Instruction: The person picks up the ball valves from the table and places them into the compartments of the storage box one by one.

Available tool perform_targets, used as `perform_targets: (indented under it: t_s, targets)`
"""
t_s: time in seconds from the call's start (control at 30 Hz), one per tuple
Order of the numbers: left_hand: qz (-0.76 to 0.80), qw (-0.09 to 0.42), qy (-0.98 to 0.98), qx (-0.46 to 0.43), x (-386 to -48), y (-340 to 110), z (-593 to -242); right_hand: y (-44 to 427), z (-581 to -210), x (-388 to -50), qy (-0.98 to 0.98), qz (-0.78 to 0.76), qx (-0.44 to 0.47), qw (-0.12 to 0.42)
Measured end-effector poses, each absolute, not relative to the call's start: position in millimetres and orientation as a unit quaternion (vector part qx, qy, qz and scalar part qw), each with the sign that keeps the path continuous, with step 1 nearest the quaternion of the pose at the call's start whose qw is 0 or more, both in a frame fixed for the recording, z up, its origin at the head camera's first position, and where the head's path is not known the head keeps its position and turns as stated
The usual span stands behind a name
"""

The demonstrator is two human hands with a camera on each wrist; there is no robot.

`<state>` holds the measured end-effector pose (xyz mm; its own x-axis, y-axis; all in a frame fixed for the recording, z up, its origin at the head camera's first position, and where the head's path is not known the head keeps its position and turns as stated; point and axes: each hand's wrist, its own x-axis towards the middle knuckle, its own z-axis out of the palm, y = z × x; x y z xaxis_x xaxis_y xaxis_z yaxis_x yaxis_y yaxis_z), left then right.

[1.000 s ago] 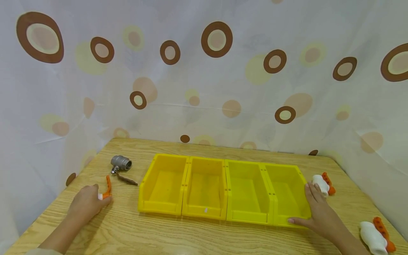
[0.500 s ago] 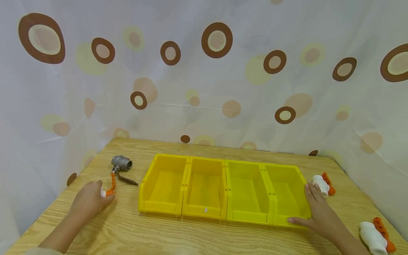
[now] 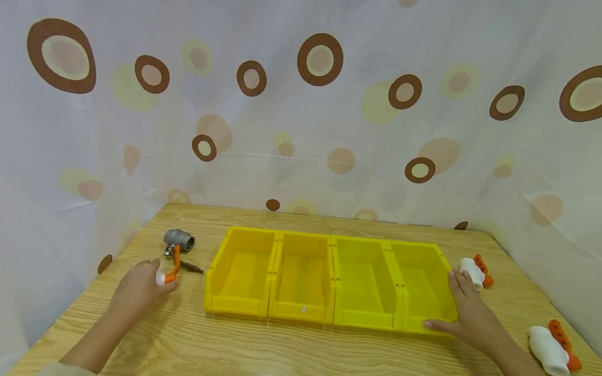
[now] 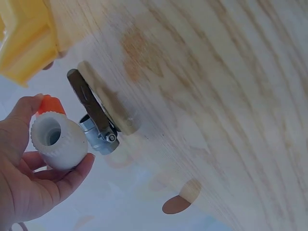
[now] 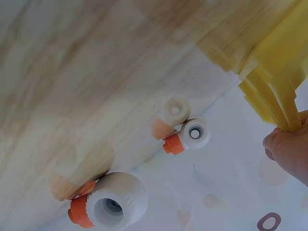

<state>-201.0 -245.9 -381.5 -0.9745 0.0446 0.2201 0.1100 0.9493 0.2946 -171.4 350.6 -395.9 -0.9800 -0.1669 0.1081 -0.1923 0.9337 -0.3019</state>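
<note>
My left hand [image 3: 136, 287] holds a white plastic ball valve [image 4: 60, 139] with an orange handle [image 3: 175, 266], just above the table. In the left wrist view, fingers and thumb lie around the valve body, its round bore facing the camera. Just beyond it lies a grey metal ball valve [image 3: 178, 239] with a dark brown lever [image 4: 89, 101]. My right hand [image 3: 475, 313] rests on the right end of a row of yellow bins [image 3: 369, 319], fingers straight along the side wall and thumb across the front corner.
Two more white ball valves with orange handles lie right of the bins: a farther valve [image 3: 472, 272] beside my right fingertips and a nearer valve [image 3: 547, 351] at the table's right edge. A spotted curtain [image 3: 301, 120] hangs behind the wooden table [image 3: 226, 350].
My left hand has moved right and slightly away from me with the white valve, bringing its orange handle in front of the metal valve's lever. My right hand stays at the bins.
</note>
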Motion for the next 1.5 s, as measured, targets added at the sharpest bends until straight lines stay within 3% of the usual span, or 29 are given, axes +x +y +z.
perform_targets:
  t_s: [0.4, 0.7, 1.5]
  targets:
    - [-0.171, 0.137, -0.974, -0.054, -201, -242, -376, 351, -396, -171, -0.981, 0.161, 0.097, 0.042]
    - [-0.174, 0.120, -0.976, -0.057, -204, -239, -371, 351, -397, -171, -0.981, 0.166, 0.096, 0.042]
    - [-0.197, 0.141, -0.967, -0.074, -206, -223, -360, 349, -394, -170, -0.982, 0.160, 0.089, 0.038]
